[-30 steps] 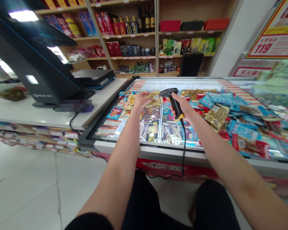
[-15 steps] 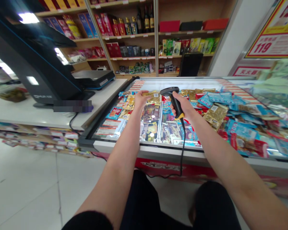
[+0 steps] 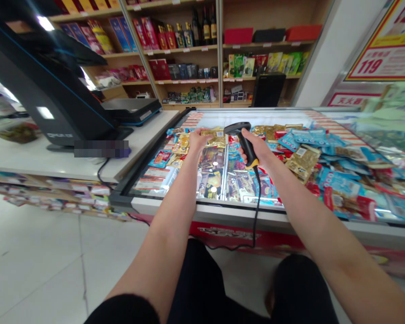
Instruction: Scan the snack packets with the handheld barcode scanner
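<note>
Head view looks down on two bare hands above a lit, glass-topped display chest. The left hand has its fingers narrowly pinched on the edge of one gold foil snack packet, which is held up over the chest. The right hand has its fingers closed around the grip of one black handheld barcode scanner, whose head sits just beside the packet. One black cord drops from the scanner over the chest's front edge. Many snack packets, too many to count, lie in the chest under the hands. To the left, a white bench carries one black checkout terminal and one flat black device. Wooden shelves behind hold three boxes in a row near the top.
</note>
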`<state>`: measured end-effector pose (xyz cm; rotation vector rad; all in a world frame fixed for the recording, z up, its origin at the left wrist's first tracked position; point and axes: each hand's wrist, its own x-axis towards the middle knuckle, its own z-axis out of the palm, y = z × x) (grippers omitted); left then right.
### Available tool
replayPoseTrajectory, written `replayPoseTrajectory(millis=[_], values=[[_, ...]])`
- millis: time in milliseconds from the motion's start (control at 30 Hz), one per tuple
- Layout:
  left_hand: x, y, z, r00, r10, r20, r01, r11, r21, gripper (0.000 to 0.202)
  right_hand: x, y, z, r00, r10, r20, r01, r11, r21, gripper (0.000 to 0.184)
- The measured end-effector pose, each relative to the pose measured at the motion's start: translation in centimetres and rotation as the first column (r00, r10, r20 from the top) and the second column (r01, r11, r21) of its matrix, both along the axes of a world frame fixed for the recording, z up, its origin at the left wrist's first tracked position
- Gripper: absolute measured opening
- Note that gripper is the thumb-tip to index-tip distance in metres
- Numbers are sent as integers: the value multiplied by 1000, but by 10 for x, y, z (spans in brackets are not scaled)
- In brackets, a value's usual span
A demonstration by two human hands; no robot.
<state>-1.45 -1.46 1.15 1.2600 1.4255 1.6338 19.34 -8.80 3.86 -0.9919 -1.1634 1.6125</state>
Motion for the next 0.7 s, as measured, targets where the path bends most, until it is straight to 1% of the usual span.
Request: replayPoseTrajectory(millis=[267,467,700], values=[[-4,8,-7,999,-19,27,18,999,35,28,1,0,-1,1000,9,7,-9,1000,0,45],[-5,9,-7,1000,9,-7,-8,999,37,28,1,0,0,1000,14,11,-14,1000,-1,44],[-3,7,-8,1000,-2,5,2,999,40,26,2,0,-2,1000,22,2,-22,1000,-14,44]])
